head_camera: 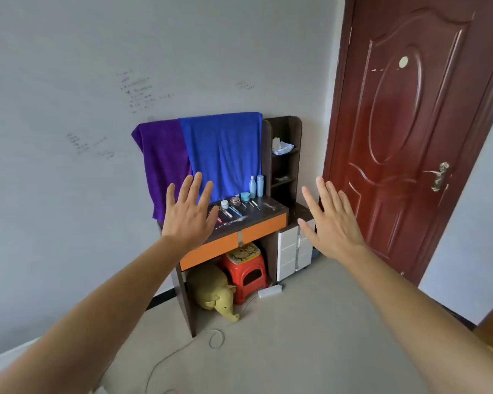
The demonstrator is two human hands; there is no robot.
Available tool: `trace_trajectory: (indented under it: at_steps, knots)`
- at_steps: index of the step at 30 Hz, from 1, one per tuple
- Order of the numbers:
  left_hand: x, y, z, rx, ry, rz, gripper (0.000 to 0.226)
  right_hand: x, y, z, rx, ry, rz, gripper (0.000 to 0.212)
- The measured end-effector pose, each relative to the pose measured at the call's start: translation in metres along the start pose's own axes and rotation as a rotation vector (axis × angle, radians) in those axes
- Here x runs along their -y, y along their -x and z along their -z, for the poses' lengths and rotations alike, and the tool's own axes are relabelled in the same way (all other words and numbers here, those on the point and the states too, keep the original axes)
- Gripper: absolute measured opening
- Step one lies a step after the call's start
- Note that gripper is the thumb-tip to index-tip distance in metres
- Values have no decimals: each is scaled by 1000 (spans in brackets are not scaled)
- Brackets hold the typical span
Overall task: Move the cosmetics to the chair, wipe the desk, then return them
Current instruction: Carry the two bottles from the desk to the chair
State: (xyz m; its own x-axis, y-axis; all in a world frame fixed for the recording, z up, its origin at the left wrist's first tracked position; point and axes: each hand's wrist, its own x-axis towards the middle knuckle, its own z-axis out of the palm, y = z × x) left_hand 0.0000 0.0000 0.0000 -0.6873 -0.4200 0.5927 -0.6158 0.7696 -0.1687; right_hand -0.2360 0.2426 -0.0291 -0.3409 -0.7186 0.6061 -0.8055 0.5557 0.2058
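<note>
Both bare arms reach straight forward, backs of the hands facing the camera. The left hand (pixel 189 214) and the right hand (pixel 331 223) are spread flat, fingers splayed and pointing up, well apart, holding nothing.

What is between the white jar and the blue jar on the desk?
A small dark round pot sits between the white jar and blue jar, in the head view.

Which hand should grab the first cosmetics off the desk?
Left, probably. The left hand hovers open, overlapping the desk's left end near the pens. The right hand is open too, but off past the desk's right edge.
</note>
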Motion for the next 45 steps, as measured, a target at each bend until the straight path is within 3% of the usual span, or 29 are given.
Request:
trace_trajectory:
  at_steps: [7, 15, 23, 36, 45]
  knots:
    - [28, -29, -84, 48, 6, 30, 63, 16, -59, -92, 48, -67, 12, 76]
    - [67, -119, -204, 131, 95, 9, 65, 31, -157, -204, 217, -59, 48, 75]
    - [45, -241, -296, 164, 179, -47, 64, -20, -250, -288, 245, -81, 16, 75]
    - [-16, -437, -458, 262, 118, -23, 61, -135, -429, -510, 387, -234, 96, 75]
    - [-16, -504, -582, 369, 220, 81, 57, -138, -514, -649, 499, -352, 122, 84]
